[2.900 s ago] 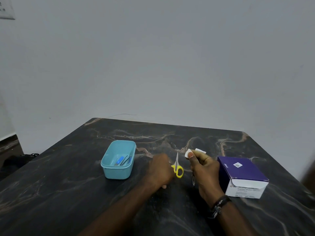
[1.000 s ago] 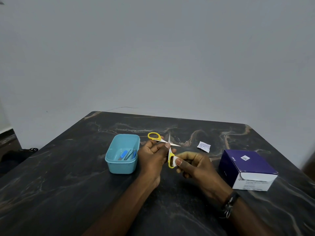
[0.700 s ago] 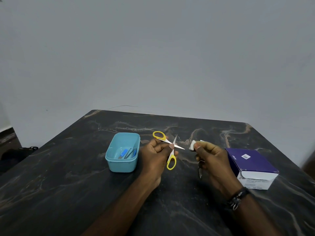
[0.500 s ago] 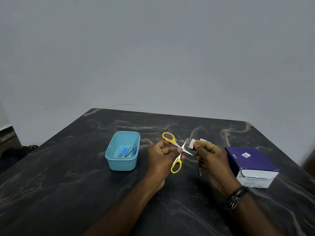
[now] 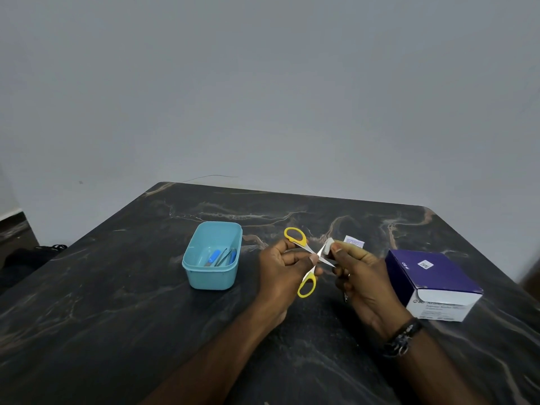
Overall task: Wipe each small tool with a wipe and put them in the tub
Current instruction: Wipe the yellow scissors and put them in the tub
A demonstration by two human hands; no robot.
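Above the middle of the table [image 5: 117, 287], the left hand [image 5: 280, 273] grips one pair of scissors [image 5: 306, 258], blades spread. The right hand [image 5: 362, 276] pinches one wipe [image 5: 328, 247] against a blade. The tub [image 5: 213, 276] sits left, holding several tools [image 5: 222, 257]. One box [image 5: 432, 287], marked "BD", stands near the right edge, one sachet [image 5: 354, 241] behind the hands.

I note the table [image 5: 117, 302] as dark veined stone, polished to a low sheen. The tub [image 5: 212, 276] reads as smooth matt plastic. The scissors [image 5: 306, 260] carry glossy yellow plastic handles and bright bare metal blades. The box [image 5: 432, 283] looks like printed card, slightly satin.
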